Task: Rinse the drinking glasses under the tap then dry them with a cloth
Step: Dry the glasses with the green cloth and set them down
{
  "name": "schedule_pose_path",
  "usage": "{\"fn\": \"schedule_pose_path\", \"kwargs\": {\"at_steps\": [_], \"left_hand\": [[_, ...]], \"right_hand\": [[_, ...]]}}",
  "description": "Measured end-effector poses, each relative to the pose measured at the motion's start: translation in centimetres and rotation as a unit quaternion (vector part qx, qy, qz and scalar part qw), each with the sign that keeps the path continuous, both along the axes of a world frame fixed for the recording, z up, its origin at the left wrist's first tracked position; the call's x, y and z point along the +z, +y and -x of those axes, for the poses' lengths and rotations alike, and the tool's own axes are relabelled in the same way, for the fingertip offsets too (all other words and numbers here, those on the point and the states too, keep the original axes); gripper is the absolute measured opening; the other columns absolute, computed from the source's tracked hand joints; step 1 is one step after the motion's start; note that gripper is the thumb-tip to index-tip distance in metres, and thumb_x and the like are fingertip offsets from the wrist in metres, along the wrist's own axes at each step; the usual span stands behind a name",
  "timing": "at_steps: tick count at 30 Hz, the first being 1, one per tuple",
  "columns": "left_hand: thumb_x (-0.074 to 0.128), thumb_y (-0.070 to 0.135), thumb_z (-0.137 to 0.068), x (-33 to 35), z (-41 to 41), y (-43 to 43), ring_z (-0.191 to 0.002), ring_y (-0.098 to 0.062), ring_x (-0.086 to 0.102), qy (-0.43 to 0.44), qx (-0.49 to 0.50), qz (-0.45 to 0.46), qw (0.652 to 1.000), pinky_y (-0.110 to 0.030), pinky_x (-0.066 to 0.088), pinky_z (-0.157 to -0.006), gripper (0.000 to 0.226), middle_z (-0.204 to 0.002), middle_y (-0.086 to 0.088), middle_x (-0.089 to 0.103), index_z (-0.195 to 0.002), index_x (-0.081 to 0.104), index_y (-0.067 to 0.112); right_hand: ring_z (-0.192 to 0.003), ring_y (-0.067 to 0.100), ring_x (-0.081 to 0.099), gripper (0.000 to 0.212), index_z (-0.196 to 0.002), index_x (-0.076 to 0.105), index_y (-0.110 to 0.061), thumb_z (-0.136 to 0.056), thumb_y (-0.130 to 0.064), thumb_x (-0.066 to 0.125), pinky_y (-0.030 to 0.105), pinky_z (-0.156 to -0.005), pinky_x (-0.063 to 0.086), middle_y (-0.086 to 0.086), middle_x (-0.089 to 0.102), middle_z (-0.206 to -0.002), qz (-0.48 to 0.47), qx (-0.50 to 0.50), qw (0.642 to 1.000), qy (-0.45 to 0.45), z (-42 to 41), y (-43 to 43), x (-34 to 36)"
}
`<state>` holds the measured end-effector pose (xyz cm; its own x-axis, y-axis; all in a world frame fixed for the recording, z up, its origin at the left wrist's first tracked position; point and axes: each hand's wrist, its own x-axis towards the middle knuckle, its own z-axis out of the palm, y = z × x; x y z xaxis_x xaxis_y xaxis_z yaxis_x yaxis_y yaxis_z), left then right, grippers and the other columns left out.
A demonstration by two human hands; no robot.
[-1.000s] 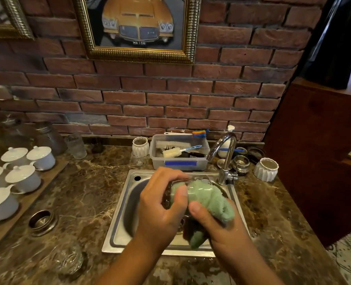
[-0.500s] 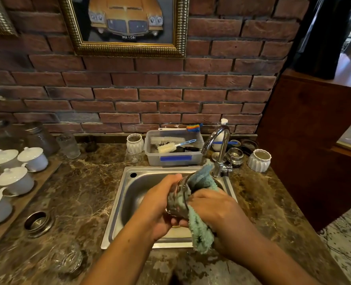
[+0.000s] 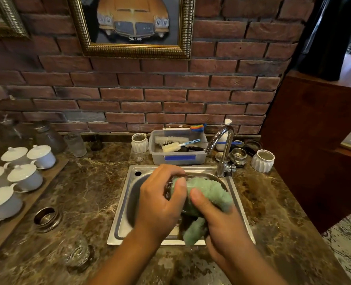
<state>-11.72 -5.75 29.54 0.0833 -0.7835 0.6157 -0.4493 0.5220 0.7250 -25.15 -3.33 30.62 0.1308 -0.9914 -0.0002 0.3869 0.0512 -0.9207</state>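
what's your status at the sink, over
Left hand grips clear drinking glass over steel sink. Right hand holds fluffy green cloth against it. Nothing in the way.

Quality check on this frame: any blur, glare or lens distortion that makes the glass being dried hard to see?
Head view: dim, warm light; the brick wall bows with wide-angle distortion; bright glints on the tap; the held glass in the left hand is hard to outline against the green cloth; the counter glass at lower left is smeared.
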Motion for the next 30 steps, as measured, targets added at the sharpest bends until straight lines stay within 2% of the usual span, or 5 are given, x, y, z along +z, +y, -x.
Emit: {"fn": "schedule_pose_path", "kwargs": {"at_steps": [4, 11, 21, 25, 30], "left_hand": [[0.052, 0.045, -0.089, 1.9, 1.6, 1.6, -0.065, -0.016, 0.060, 0.288, -0.090, -0.224, 0.927, -0.027, 0.046, -0.048, 0.028, -0.075, 0.001, 0.065, -0.092, 0.065, 0.020], [0.069, 0.033, -0.084, 4.5, -0.2, 2.0, -0.059, -0.021, 0.064, 0.422, -0.153, -0.483, 0.752, -0.030, 0.048, -0.056, 0.029, -0.070, -0.009, 0.069, -0.094, 0.072, 0.006], [0.053, 0.028, -0.092, 2.9, 2.2, 3.8, -0.075, -0.008, 0.064, 0.121, 0.026, -0.046, 0.991, -0.028, 0.052, -0.067, 0.024, -0.076, 0.002, 0.067, -0.084, 0.072, 0.014], [0.052, 0.021, -0.093, 1.8, 0.9, 4.2, -0.082, -0.017, 0.063, -0.087, 0.000, 0.120, 0.989, -0.033, 0.052, -0.070, 0.028, -0.087, -0.004, 0.066, -0.094, 0.072, 0.002], [0.047, 0.035, -0.096, 1.3, 1.8, 4.7, -0.088, -0.008, 0.066, 0.033, -0.002, -0.052, 0.998, -0.019, 0.050, -0.074, 0.027, -0.090, 0.012, 0.068, -0.096, 0.071, 0.022]], "right_hand": [[-0.076, -0.004, 0.067, 0.004, -0.084, 0.070, -0.049, -0.086, -0.051, 0.066, 0.016, -0.069, 0.053, -0.024, 0.071, -0.081, 0.253, -0.024, 0.920, 0.298, 0.8, 0.4, 0.8], [-0.086, 0.010, 0.060, 0.008, -0.091, 0.071, -0.027, -0.085, -0.032, 0.072, 0.038, -0.069, 0.052, -0.015, 0.071, -0.088, 0.491, -0.018, 0.664, 0.564, 2.3, 1.1, 0.3], [-0.079, 0.009, 0.074, 0.036, -0.082, 0.078, -0.028, -0.065, -0.059, 0.081, 0.029, -0.074, 0.059, -0.003, 0.078, -0.083, 0.141, -0.014, 0.980, 0.137, 1.1, 3.4, 1.0], [-0.109, 0.039, 0.069, 0.071, -0.110, 0.074, -0.008, -0.047, -0.030, 0.099, 0.058, -0.099, 0.050, 0.025, 0.071, -0.115, -0.069, 0.032, 0.985, -0.158, 1.1, 4.0, 0.9], [-0.096, 0.024, 0.074, 0.026, -0.098, 0.077, -0.016, -0.074, -0.025, 0.082, 0.047, -0.096, 0.055, 0.008, 0.078, -0.097, 0.014, -0.013, 1.000, 0.014, 1.6, 4.0, 1.2]]}}
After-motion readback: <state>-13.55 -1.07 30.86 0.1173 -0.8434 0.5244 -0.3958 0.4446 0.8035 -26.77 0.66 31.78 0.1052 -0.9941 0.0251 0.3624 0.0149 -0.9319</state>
